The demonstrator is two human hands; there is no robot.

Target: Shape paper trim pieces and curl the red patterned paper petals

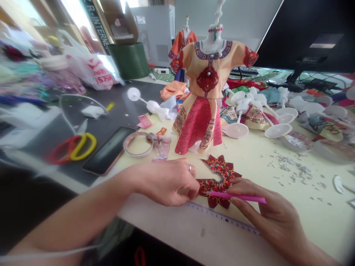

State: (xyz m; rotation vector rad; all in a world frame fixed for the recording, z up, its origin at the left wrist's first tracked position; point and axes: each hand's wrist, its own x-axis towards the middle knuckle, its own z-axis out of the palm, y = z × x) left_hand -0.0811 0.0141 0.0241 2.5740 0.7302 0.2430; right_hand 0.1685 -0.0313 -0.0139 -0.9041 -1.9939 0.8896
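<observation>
The right hand (273, 210) holds a pink pen-like tool (241, 197) over a red patterned cutout (229, 170) on a table (255, 155) beside a numbered scale (226, 220); the left hand (169, 183) curls at the cutout's edge, grip unclear. Behind, a dark strip (97, 27) reads "R·INTERNE."

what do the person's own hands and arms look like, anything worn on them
The left hand is ungloved, with a slim silver-coloured ring on one finger. The right hand is ungloved too, with no ring showing. No sleeve, watch or bracelet shows on the left forearm or right wrist.
</observation>
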